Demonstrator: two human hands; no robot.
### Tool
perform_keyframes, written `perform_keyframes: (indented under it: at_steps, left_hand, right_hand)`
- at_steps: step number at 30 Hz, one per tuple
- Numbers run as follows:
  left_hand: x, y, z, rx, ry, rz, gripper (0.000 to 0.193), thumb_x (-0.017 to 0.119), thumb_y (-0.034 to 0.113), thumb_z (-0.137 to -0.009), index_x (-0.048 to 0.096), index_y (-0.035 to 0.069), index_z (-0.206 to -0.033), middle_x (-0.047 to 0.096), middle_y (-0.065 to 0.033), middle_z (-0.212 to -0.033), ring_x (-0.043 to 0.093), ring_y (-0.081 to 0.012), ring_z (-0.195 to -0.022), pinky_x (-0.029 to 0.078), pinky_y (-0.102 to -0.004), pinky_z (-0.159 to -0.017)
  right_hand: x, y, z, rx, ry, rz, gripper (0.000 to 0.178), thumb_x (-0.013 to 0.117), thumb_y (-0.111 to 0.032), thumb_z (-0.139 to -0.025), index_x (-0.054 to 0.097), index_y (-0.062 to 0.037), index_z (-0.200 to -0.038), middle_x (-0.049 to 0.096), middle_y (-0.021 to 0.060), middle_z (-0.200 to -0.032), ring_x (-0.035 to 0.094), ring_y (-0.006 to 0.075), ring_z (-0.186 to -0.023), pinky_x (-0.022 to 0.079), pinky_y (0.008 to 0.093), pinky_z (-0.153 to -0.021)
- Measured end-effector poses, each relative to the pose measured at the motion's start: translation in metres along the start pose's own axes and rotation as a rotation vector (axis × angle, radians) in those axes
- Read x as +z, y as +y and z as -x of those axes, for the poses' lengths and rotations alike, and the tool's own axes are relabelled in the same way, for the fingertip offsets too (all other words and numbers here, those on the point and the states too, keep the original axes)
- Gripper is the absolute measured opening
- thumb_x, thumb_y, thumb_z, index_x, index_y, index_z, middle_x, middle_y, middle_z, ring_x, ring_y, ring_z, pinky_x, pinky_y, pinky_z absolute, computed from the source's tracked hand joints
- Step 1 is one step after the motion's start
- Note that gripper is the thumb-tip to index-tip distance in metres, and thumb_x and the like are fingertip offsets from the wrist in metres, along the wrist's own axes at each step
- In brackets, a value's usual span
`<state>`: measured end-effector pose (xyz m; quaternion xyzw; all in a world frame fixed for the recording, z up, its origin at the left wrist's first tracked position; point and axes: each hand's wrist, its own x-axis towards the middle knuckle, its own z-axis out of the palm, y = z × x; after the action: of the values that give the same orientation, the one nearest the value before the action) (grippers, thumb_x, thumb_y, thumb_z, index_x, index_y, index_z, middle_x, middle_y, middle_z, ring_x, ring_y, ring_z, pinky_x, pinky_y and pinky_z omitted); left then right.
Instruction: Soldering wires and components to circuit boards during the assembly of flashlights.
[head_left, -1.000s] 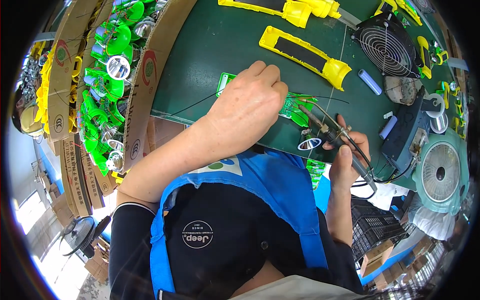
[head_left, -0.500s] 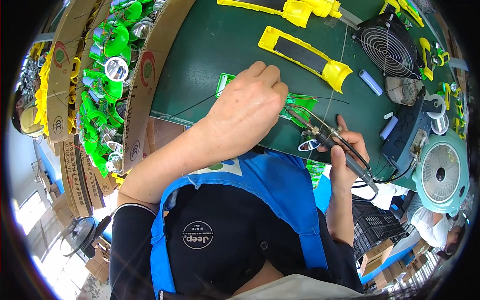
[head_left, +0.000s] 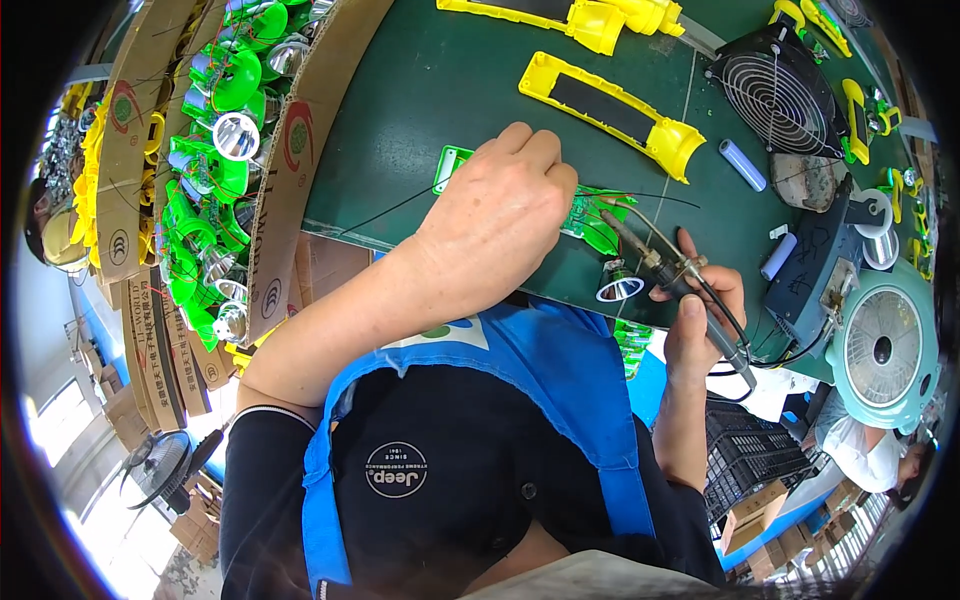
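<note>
My right hand (head_left: 698,320) grips a soldering iron (head_left: 712,325) with a thin metal tube alongside its shaft. The iron's tip points up and left, over a green circuit board (head_left: 584,214). My left hand (head_left: 505,205) is closed over the left part of this work, its fingertips hidden beneath the knuckles. A green plastic housing (head_left: 447,168) pokes out to the left of that hand. Below the board a shiny reflector cup (head_left: 620,288) sits at the table's near edge. Thin dark and red wires stretch out on either side.
A yellow casing (head_left: 612,115) lies beyond my hands on the green table (head_left: 420,90). Right of it are a blue battery cell (head_left: 742,165), a black fan (head_left: 780,95), a soldering station (head_left: 815,270) and a teal fan (head_left: 882,345). Cartons (head_left: 300,130) of green lamp parts (head_left: 235,80) stand left.
The soldering iron's tip has drawn a little to the right, and more of the board and reflector shows. My left hand stays in place.
</note>
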<state>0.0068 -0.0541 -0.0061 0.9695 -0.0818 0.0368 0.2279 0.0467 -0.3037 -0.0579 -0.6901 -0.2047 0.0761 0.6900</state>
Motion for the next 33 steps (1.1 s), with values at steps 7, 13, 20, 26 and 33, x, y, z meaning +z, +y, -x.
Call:
perform_keyframes:
  at_steps: [7,13,20,26,33]
  left_hand:
    - [-0.002,0.002,-0.002,-0.013,-0.021,-0.007,0.010,0.063,-0.004,-0.071,0.056,-0.001,-0.077,0.055,-0.0121,-0.090,0.054,-0.0299,-0.088,0.048,-0.0391,-0.076]
    - [-0.002,0.002,-0.003,-0.014,-0.031,-0.018,0.009,0.063,-0.004,-0.071,0.056,-0.001,-0.076,0.054,-0.0123,-0.088,0.054,-0.0297,-0.087,0.049,-0.0389,-0.075]
    - [-0.004,-0.001,-0.004,-0.002,-0.054,0.003,0.009,0.063,-0.004,-0.071,0.056,-0.001,-0.076,0.055,-0.0124,-0.089,0.054,-0.0297,-0.087,0.049,-0.0389,-0.076]
    - [-0.002,-0.002,-0.002,0.002,-0.049,-0.013,0.008,0.062,-0.003,-0.072,0.056,-0.001,-0.077,0.055,-0.0122,-0.089,0.054,-0.0299,-0.088,0.048,-0.0386,-0.077]
    - [-0.006,-0.002,0.000,0.008,-0.052,-0.025,0.010,0.063,-0.002,-0.070,0.056,0.000,-0.076,0.054,-0.0118,-0.088,0.053,-0.0298,-0.086,0.048,-0.0389,-0.075]
  right_hand:
    - [-0.006,-0.013,-0.009,-0.148,0.071,-0.018,0.039,0.070,-0.026,-0.086,0.046,-0.0032,-0.107,0.060,0.0159,-0.097,0.065,0.0188,-0.079,0.033,0.0546,-0.109]
    - [-0.015,-0.021,-0.028,-0.278,0.227,0.037,0.043,0.069,-0.028,-0.086,0.044,-0.0006,-0.107,0.059,0.0206,-0.094,0.062,0.0222,-0.069,0.053,0.0338,-0.064]
    - [-0.019,-0.032,-0.061,-0.278,0.089,0.114,0.040,0.063,-0.027,-0.091,0.046,-0.0010,-0.116,0.061,0.0207,-0.090,0.059,0.0269,-0.072,0.049,0.0376,-0.066]
    - [0.000,-0.022,-0.094,-0.273,0.000,0.074,0.033,0.062,-0.014,-0.092,0.045,0.0002,-0.117,0.067,0.0187,-0.096,0.069,0.0260,-0.084,0.054,0.0316,-0.075]
    - [0.027,0.008,-0.123,-0.336,-0.192,0.262,0.026,0.066,-0.002,-0.086,0.054,-0.0022,-0.109,0.065,0.0110,-0.098,0.067,0.0194,-0.090,0.053,0.0293,-0.080]
